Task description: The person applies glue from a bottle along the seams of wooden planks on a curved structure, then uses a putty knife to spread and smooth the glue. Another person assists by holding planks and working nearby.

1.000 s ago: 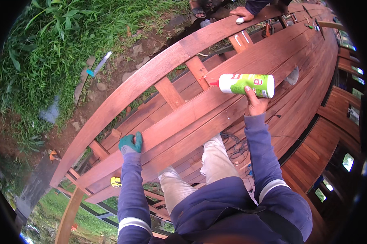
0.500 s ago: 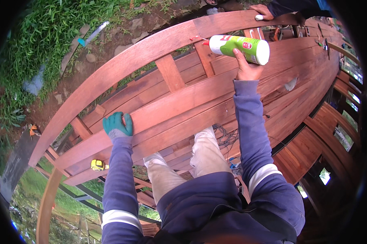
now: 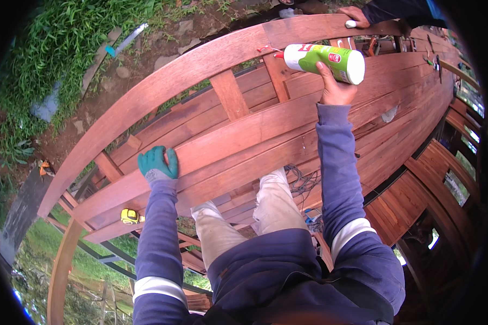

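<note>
My right hand [image 3: 338, 91] is bare and wrapped around a white and green glue bottle [image 3: 330, 60]. The bottle is tilted nearly flat, its red nozzle pointing left, close to the upright between two wooden rails. A thin red piece hangs near the nozzle tip, beside the curved top rail [image 3: 200, 58]. In a green-and-grey glove, my left hand [image 3: 158, 163] closes over the edge of the nearer wooden rail [image 3: 222, 137]. Whether the nozzle touches the wood, I cannot tell.
Another person's hand [image 3: 354, 16] rests on the top rail at the far right, next to a small white object. A yellow tape measure [image 3: 129, 216] sits on the lower board at left. Dark cables [image 3: 302, 181] lie by my knee. Wooden slats [image 3: 398, 203] stand at right.
The bottle in my right hand has shifted slightly right and up along the top rail. My left hand keeps its place on the nearer rail.
</note>
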`<state>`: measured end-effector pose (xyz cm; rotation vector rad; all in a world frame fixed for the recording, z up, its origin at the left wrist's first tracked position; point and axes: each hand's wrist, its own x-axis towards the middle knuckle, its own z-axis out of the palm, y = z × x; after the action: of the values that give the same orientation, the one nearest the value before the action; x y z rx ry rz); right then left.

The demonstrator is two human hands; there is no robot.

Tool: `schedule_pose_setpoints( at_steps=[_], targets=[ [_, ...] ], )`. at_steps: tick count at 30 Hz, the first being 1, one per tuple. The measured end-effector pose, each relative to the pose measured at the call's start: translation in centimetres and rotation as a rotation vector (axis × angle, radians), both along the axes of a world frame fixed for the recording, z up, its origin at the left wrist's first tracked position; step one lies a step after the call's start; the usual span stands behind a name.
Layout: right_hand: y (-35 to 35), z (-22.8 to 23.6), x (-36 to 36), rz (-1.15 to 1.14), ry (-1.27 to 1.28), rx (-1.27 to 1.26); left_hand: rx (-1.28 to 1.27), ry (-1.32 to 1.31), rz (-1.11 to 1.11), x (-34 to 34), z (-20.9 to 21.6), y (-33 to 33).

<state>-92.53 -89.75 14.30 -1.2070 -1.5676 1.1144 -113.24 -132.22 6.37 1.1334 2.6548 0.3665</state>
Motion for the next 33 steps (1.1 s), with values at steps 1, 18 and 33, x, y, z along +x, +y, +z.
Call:
schedule_pose_setpoints(
  at_steps=[1,18,33],
  targets=[
    [0.0,0.0,0.1,-0.021,-0.025,-0.009,0.004,0.003,0.0,0.0,0.0,0.0],
    [-0.1,0.2,0.2,-0.012,-0.011,0.001,0.036,0.043,-0.024,-0.1,-0.2,0.0],
    [-2.0,0.6,2.4,-0.014,-0.092,-0.039,0.04,0.033,-0.035,-0.2,0.3,0.4]
  ],
)
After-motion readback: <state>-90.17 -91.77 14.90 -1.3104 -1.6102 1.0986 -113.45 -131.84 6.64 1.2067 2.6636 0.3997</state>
